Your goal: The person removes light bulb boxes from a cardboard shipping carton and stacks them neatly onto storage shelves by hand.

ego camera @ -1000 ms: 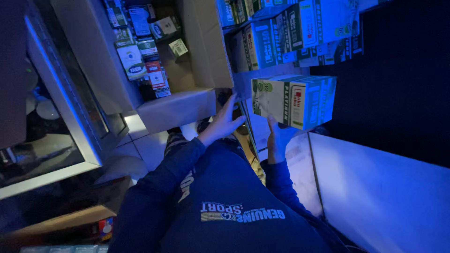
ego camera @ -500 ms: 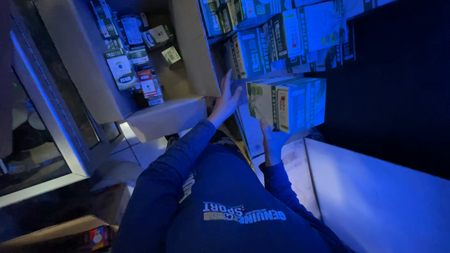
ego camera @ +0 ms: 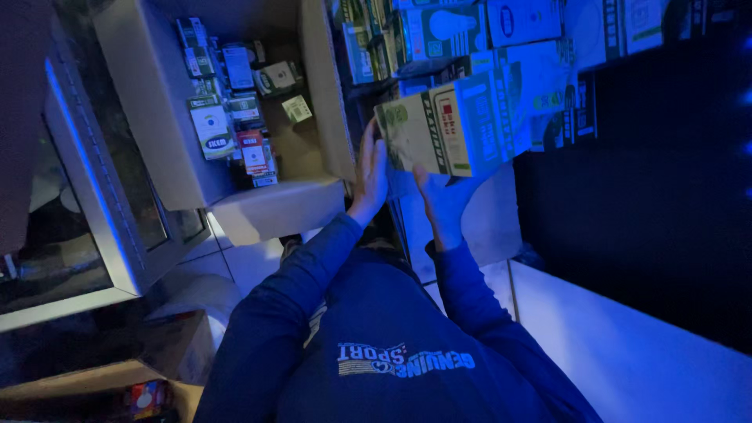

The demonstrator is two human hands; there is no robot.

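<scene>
Head view showed a dim, blue-lit room. Both hands held a green-and-white carton (ego camera: 454,125) up against stacked boxes on the shelf (ego camera: 501,47): left hand (ego camera: 370,176) flat on its end, right hand (ego camera: 442,196) beneath. An open cardboard box (ego camera: 149,117) of small packets stood left, above the tiled floor (ego camera: 235,258).

Dim room washed in blue light. Pale tiled floor (ego camera: 235,262) below, metal-framed glass door (ego camera: 102,204) at left, open cardboard carton (ego camera: 157,117) of small packs beside it, stocked shelves (ego camera: 548,47) above a dark wall (ego camera: 650,196).
</scene>
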